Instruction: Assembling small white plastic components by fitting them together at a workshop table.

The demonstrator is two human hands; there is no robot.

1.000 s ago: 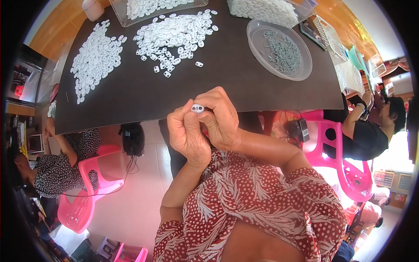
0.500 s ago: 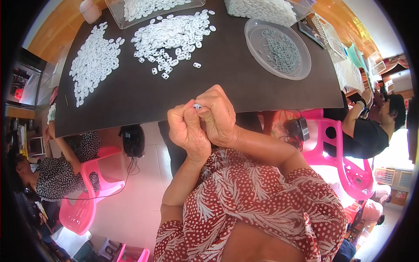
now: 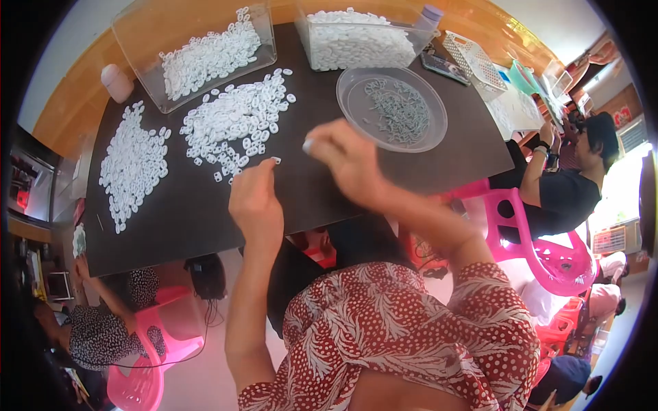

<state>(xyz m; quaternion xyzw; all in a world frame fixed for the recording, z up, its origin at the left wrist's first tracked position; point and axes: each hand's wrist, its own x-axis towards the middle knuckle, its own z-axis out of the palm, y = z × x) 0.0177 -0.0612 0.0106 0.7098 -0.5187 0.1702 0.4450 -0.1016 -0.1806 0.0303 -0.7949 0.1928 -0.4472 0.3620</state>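
My right hand (image 3: 348,163), slightly blurred, is raised over the dark table with its fingers closed on a small white plastic piece (image 3: 308,144) that shows at the fingertips. Further left, my left hand (image 3: 255,202) reaches over the table with its fingers curled together at a single white piece with two holes (image 3: 276,160). How firmly they grip it is hidden. Just beyond lies a heap of similar white oval pieces (image 3: 229,123), a few strays at its near end. A second heap (image 3: 133,168) spreads further left.
A round clear tray (image 3: 439,127) holds small grey metal parts. Clear bins, one left (image 3: 267,51) and one right (image 3: 301,41), hold white pieces. A bottle (image 3: 116,83), a phone (image 3: 445,68) and a white basket (image 3: 473,58) stand around them. Other people sit at both sides on pink chairs (image 3: 528,240).
My hands were together over the table edge, pinching a small piece between them. They have parted: the left reached forward to the stray piece, the right moved right. The view has tilted up.
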